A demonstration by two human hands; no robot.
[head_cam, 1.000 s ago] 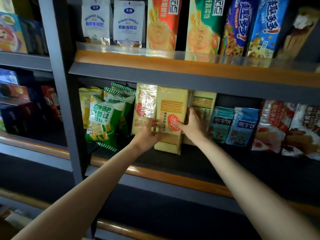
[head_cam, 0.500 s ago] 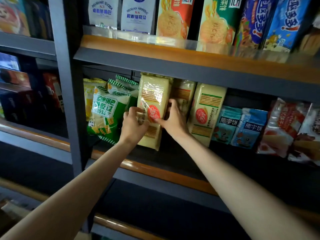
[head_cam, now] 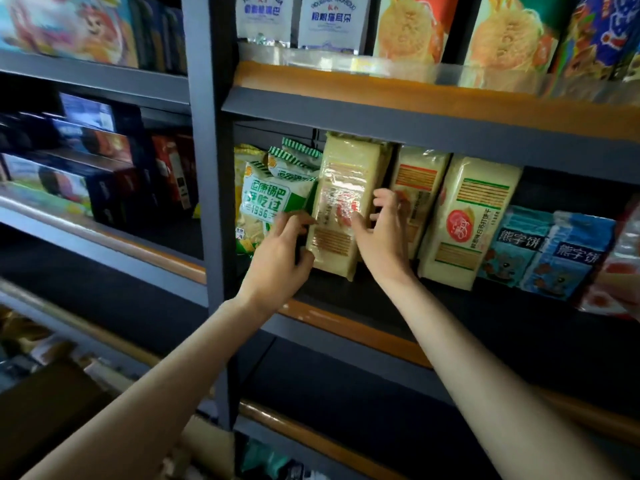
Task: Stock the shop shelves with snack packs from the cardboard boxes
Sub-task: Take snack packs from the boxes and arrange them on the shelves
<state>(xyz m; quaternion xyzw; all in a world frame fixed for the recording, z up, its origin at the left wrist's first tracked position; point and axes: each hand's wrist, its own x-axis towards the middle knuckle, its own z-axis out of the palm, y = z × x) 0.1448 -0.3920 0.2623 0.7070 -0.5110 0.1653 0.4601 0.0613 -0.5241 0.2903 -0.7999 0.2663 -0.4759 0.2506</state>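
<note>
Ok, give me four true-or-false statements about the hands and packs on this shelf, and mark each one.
1. Both hands are on the same yellow pack. True: the left hand grips its left edge, the right hand its right.
2. The green bag sits right of that pack. False: it sits left.
3. Blue packs stand right of the yellow ones. True.
4. The shelf has a white front edge. False: it is orange-brown.
</note>
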